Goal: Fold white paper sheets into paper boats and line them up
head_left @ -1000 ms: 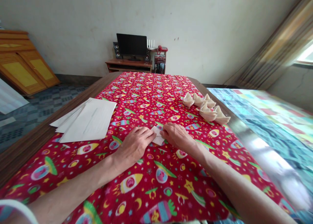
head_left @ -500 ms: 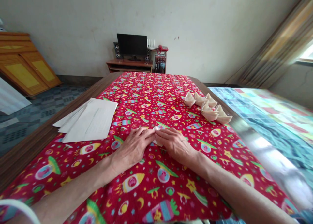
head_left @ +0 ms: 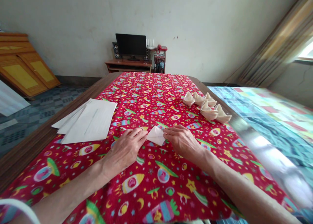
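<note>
A small folded piece of white paper (head_left: pixel 156 136) lies on the red patterned cloth, its pointed corner toward the far side. At its left corner, my left hand (head_left: pixel 130 144) has its fingers pressed together on the edge. My right hand (head_left: pixel 181 140) grips the right corner the same way, fingers bent and thumb hidden beneath. Between the hands the paper's middle shows, with a crease across it. To the left rests a fanned stack of white paper sheets (head_left: pixel 90 121). Several folded paper boats (head_left: pixel 208 110) of cream colour stand grouped to the right.
The red cloth (head_left: pixel 156 178) covers most of a brown wooden table (head_left: pixel 80 95). Beyond its far end stand a monitor (head_left: pixel 130 44) and speakers on a low desk. A bed with a blue patterned cover (head_left: pixel 259 126) is on the right, a wooden cabinet (head_left: pixel 26 66) on the left.
My hands have moved apart, the left one leftward and the right one rightward. More of the folded paper between them is now uncovered.
</note>
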Demonstrator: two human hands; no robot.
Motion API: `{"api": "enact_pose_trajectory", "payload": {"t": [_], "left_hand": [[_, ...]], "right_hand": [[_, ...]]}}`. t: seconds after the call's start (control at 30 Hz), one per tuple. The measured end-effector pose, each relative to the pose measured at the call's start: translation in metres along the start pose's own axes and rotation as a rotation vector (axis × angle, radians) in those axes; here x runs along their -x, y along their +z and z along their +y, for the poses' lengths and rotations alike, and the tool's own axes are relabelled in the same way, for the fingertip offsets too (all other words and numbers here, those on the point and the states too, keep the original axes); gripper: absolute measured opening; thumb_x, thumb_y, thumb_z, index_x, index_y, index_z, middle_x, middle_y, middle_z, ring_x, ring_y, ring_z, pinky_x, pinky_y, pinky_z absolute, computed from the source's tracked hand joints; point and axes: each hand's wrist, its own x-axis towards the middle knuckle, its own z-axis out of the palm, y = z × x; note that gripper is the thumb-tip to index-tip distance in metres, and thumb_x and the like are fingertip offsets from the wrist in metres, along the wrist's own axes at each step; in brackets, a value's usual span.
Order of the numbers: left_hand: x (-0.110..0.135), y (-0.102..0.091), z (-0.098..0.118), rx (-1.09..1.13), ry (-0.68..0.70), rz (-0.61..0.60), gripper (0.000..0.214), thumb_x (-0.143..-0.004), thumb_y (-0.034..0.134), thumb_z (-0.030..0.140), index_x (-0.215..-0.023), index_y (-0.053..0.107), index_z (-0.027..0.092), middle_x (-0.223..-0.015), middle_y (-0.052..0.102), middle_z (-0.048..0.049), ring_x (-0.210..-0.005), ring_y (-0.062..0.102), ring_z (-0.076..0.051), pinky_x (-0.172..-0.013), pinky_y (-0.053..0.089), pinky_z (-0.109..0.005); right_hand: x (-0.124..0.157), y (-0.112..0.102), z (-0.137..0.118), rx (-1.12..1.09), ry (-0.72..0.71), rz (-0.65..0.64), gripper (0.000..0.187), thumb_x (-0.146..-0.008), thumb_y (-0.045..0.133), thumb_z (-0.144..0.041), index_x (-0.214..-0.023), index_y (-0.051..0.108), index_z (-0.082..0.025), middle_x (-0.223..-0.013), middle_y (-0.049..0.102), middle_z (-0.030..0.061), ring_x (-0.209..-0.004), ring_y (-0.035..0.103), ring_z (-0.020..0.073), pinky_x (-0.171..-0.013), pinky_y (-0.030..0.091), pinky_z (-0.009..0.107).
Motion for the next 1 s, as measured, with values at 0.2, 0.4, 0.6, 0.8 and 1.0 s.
{"api": "enact_pose_trajectory", "payload": {"t": [0.2, 0.4, 0.6, 0.8, 1.0], "left_hand": [[-0.011, 0.013, -0.015, 0.309, -0.192, 0.186, 0.031, -0.085, 0.037, 0.002, -0.099, 0.062, 0.013, -0.1, 0.059, -0.0081, -0.096, 0.054, -0.018, -0.088, 0.046, -0.03], [-0.03, 0.017, -0.014, 0.322, -0.296, 0.069, 0.029, -0.093, 0.037, 0.023, -0.071, 0.054, 0.016, -0.077, 0.053, -0.0044, -0.076, 0.054, -0.017, -0.073, 0.044, -0.03], [-0.042, 0.019, -0.011, 0.407, -0.318, 0.072, 0.023, -0.089, 0.047, 0.027, -0.069, 0.055, 0.017, -0.073, 0.055, -0.002, -0.07, 0.054, -0.014, -0.066, 0.041, -0.026], [-0.05, 0.008, 0.0, 0.482, -0.353, 0.217, 0.024, -0.089, 0.046, 0.026, -0.067, 0.052, 0.017, -0.07, 0.054, -0.0008, -0.067, 0.053, -0.014, -0.065, 0.043, -0.026], [-0.053, -0.013, 0.021, 0.526, -0.2, 0.281, 0.015, -0.091, 0.044, 0.026, -0.089, 0.055, 0.016, -0.091, 0.058, -0.0062, -0.087, 0.057, -0.018, -0.08, 0.046, -0.029]], "right_hand": [[-0.003, 0.001, 0.0, -0.049, 0.041, -0.017, 0.019, -0.086, 0.048, -0.008, -0.082, 0.065, -0.016, -0.103, 0.069, 0.0068, -0.097, 0.061, 0.0189, -0.086, 0.041, 0.03], [-0.002, 0.008, 0.003, -0.083, 0.055, 0.021, 0.021, -0.086, 0.046, -0.007, -0.085, 0.065, -0.016, -0.106, 0.068, 0.0066, -0.1, 0.059, 0.0183, -0.085, 0.042, 0.028], [-0.002, 0.005, -0.001, -0.043, 0.102, 0.151, 0.023, -0.088, 0.045, -0.011, -0.098, 0.065, -0.017, -0.101, 0.068, 0.0071, -0.092, 0.061, 0.0194, -0.079, 0.043, 0.032], [-0.008, 0.0, -0.02, -0.087, 0.147, 0.359, 0.032, -0.091, 0.05, -0.034, -0.117, 0.058, -0.017, -0.102, 0.066, 0.0103, -0.087, 0.059, 0.0207, -0.074, 0.046, 0.032], [-0.012, 0.002, -0.03, -0.365, 0.154, 0.426, 0.046, -0.087, 0.051, -0.022, -0.132, 0.045, -0.017, -0.096, 0.066, 0.0088, -0.081, 0.061, 0.0181, -0.07, 0.049, 0.028]]}}
